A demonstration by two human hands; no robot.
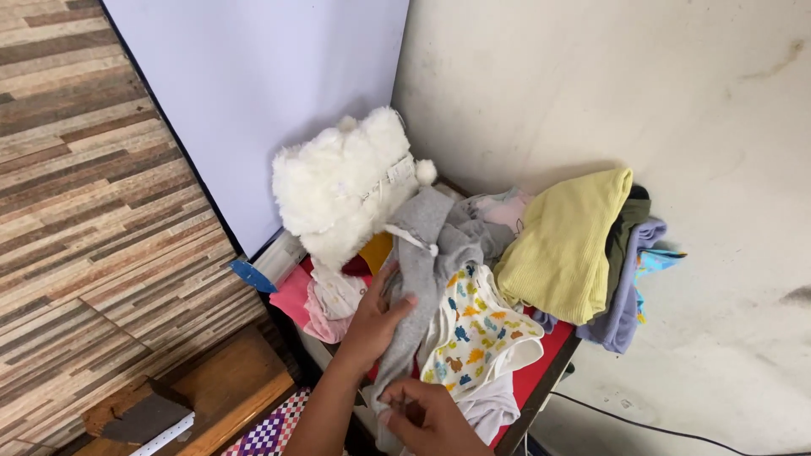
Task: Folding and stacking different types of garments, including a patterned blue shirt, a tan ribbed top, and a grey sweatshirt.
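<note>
My left hand (376, 319) is closed around the middle of a grey garment (431, 241) that hangs down from a pile of clothes. Lower down, my right hand (429, 416) pinches that garment's bottom end. The grey garment lies across a white piece printed with small coloured animals (480, 333). Above it sits a fluffy white garment (342, 181). Folded to the right is a pale yellow garment (564, 241).
The pile rests on a red-topped table (547, 361) set in a corner, with pink clothes (306, 302) at its left and purple and green pieces (629, 291) at its right. A white panel (253, 84) leans behind. A wooden stand (228, 384) and a black cable (659, 429) lie below.
</note>
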